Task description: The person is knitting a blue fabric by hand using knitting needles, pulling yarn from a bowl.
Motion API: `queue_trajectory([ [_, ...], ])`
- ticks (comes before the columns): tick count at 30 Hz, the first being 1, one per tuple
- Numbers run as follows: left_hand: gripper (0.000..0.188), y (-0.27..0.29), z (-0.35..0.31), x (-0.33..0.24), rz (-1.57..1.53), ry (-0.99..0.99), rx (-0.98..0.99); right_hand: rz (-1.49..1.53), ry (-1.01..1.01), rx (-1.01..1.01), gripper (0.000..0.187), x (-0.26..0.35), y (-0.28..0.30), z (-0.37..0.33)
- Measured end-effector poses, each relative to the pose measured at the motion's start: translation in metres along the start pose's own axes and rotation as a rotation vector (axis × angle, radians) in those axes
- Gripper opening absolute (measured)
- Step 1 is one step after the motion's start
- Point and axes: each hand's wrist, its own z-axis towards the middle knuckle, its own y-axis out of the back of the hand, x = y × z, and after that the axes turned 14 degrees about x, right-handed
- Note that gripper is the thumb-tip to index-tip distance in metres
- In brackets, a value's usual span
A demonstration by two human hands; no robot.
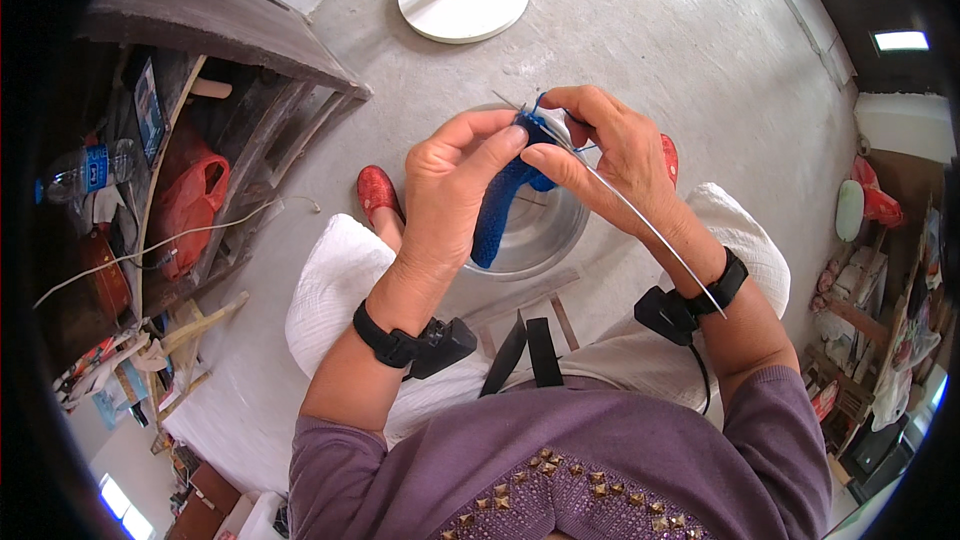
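My left hand (445, 170) pinches the upper edge of a dark blue piece of knitting (491, 225), which hangs down below the fingers. The fingers of my right hand (612, 152) are closed round a long, thin metal knitting needle (665, 242), whose rear end slants back over my right forearm. Both hands meet at the top of the knitting, thumbs facing each other. Blue yarn (541, 100) loops up by my right index finger. Another needle tip (508, 100) pokes out beyond my left fingertips. The stitches themselves are too small to make out.
Beneath the hands a round metal basin (560, 248) stands on the concrete floor, between red shoes (376, 190). A white round stand base (464, 2) is ahead. Dark wooden shelving (250, 40) with a red bag (192, 205) and a bottle (90, 170) lines the left; cluttered shelves the right.
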Motion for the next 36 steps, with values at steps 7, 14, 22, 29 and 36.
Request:
queue_trajectory([
  [7, 0.021, 0.004, -0.002, 0.003, 0.091, 0.042, 0.059, 0.074, -0.019, 0.043, 0.054, -0.003, -0.002, 0.002],
  [14, 0.021, 0.004, -0.003, 0.0, 0.14, 0.081, 0.188, 0.187, 0.144, 0.119, 0.061, -0.006, -0.003, 0.008],
  [22, 0.02, 0.006, -0.001, -0.005, 0.071, 0.049, 0.066, 0.101, 0.073, 0.006, 0.036, 0.001, 0.006, 0.0],
  [29, 0.023, 0.008, 0.005, 0.0, -0.032, -0.062, -0.049, 0.145, 0.127, -0.023, 0.008, 0.002, 0.001, -0.002],
  [36, 0.022, 0.012, 0.004, -0.005, -0.065, 0.032, -0.023, 0.441, -0.003, 0.097, 0.017, -0.002, 0.009, -0.009],
])
